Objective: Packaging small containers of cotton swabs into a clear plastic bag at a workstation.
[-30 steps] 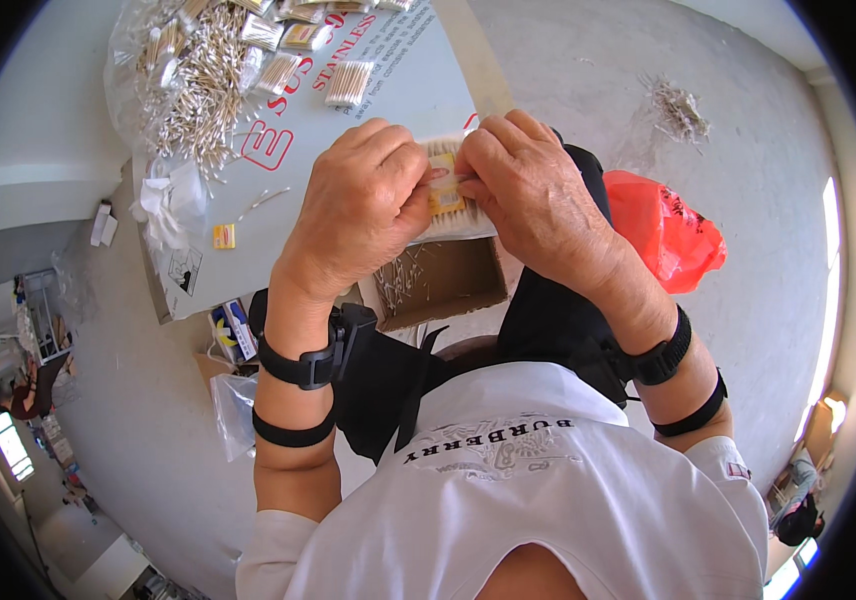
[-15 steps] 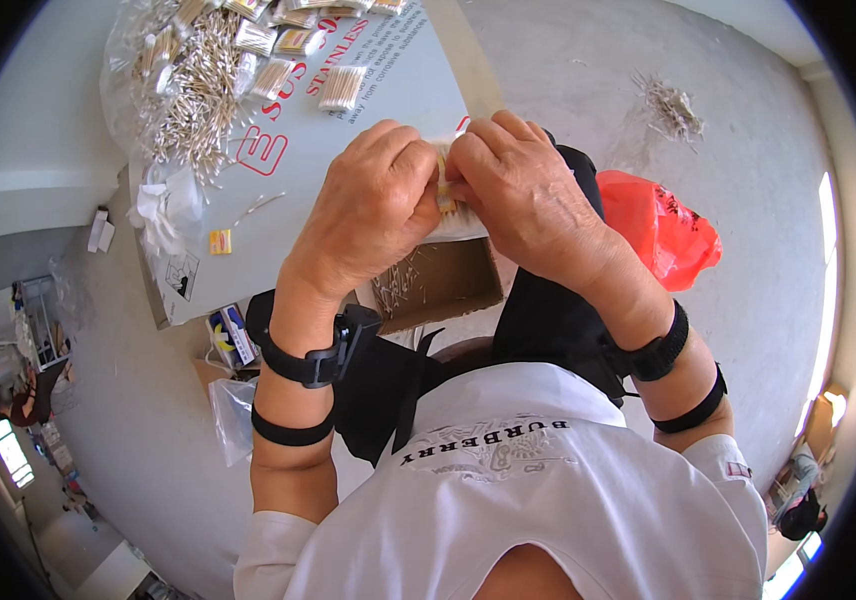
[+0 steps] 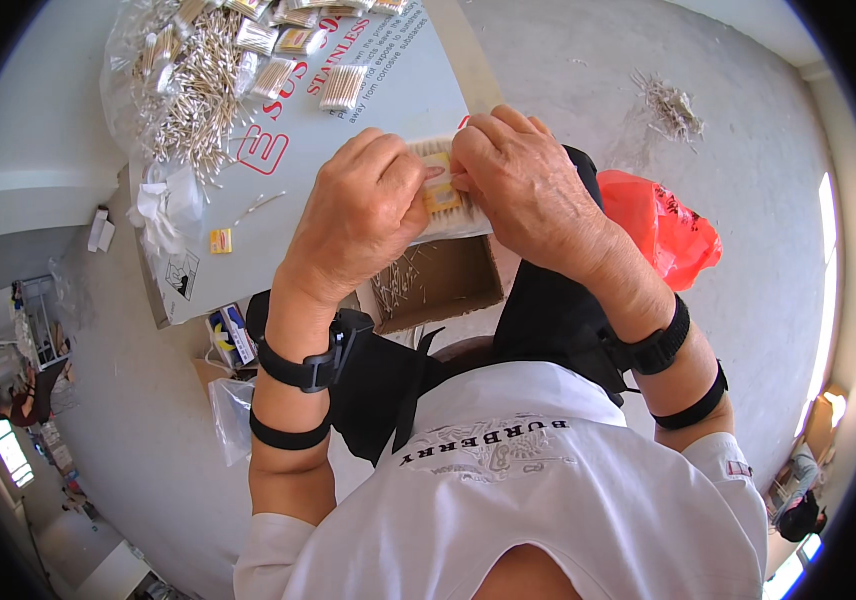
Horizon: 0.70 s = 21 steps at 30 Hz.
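Observation:
Between my two hands, at the table's near edge, is a pack of cotton swabs [image 3: 443, 200] in clear plastic with a yellow label. My left hand [image 3: 360, 215] grips its left side, fingers curled and thumb on the label. My right hand [image 3: 530, 190] pinches the right side, its fingertips partly hidden behind the knuckles. On the far left of the table lies a big pile of loose cotton swabs [image 3: 198, 95]. Beside it are several filled packs [image 3: 298, 40], and one bundle of swabs [image 3: 344, 88] lies apart. A small yellow label card [image 3: 221, 241] rests near the left edge.
Below the table edge, an open cardboard box [image 3: 453, 285] holds some loose swabs. Crumpled clear plastic [image 3: 168, 212] lies on the table's left. A red plastic bag [image 3: 660, 230] is at the right, and a heap of scraps [image 3: 670, 108] lies on the floor beyond.
My hands have drawn slightly apart, the left shifting a little down and left. More of the pack and its yellow label shows between them.

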### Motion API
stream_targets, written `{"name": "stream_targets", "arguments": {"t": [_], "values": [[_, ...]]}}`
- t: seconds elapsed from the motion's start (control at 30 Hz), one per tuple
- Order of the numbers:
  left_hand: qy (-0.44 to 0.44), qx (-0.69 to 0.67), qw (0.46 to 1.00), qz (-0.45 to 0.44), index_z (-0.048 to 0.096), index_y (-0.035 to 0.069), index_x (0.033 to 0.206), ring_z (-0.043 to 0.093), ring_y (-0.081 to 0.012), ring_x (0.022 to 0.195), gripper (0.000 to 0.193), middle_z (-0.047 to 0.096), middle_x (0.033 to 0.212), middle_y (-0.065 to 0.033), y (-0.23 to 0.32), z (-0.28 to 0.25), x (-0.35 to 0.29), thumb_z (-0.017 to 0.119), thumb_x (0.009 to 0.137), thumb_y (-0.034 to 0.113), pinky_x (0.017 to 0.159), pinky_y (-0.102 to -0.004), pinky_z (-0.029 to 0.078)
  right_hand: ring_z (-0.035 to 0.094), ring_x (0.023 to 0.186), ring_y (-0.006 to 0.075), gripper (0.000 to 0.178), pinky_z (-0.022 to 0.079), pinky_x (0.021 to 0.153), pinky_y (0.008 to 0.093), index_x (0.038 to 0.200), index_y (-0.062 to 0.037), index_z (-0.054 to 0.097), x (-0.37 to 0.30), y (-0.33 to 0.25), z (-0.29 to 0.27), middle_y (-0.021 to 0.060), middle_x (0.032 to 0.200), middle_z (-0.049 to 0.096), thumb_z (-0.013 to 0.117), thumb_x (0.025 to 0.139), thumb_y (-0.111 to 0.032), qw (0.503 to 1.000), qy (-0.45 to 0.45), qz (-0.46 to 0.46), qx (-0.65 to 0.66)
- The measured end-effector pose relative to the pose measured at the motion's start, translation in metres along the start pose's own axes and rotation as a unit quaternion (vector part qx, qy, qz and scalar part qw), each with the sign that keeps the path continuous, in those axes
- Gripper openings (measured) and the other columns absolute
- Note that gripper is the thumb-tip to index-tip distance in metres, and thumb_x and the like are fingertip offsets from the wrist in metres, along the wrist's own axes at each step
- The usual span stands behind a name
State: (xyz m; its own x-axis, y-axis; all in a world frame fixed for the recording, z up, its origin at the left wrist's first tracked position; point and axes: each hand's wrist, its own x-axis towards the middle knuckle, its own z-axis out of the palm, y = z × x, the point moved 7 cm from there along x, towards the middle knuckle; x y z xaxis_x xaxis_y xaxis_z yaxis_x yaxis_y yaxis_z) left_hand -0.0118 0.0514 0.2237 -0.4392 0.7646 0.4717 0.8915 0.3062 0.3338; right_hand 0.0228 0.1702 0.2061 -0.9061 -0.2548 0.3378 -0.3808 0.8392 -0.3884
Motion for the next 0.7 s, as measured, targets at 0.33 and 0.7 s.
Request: {"name": "stream_targets", "arguments": {"t": [0.33,0.7], "values": [[0.0,-0.014,1.0,0.008,0.049,0.0,0.077,0.054,-0.0323,0.075,0.017,0.049,0.075,-0.0126,0.0,0.008,0.004,0.064,0.071,-0.006,0.066,-0.0429,0.049,0.055,0.091,0.031,0.014,0.044,0.081,0.0415,0.092,-0.0058,0.054,0.0,-0.003,-0.001,0.0097,0.089,0.056,0.066,0.085,-0.007,1.0,-0.002,-0.014,0.004],[0.011,-0.074,0.997,-0.007,0.048,-0.002,0.085,0.048,-0.0354,0.07,0.021,0.045,0.077,-0.0147,-0.006,0.006,-0.007,0.066,0.075,-0.006,0.062,-0.0447,0.043,0.059,0.084,0.0205,0.011,0.045,0.074,0.0343,0.08,-0.005,0.061,0.012,-0.024,0.003,0.0047,0.079,0.06,0.066,0.08,-0.015,0.982,0.0,-0.148,-0.116]]}}
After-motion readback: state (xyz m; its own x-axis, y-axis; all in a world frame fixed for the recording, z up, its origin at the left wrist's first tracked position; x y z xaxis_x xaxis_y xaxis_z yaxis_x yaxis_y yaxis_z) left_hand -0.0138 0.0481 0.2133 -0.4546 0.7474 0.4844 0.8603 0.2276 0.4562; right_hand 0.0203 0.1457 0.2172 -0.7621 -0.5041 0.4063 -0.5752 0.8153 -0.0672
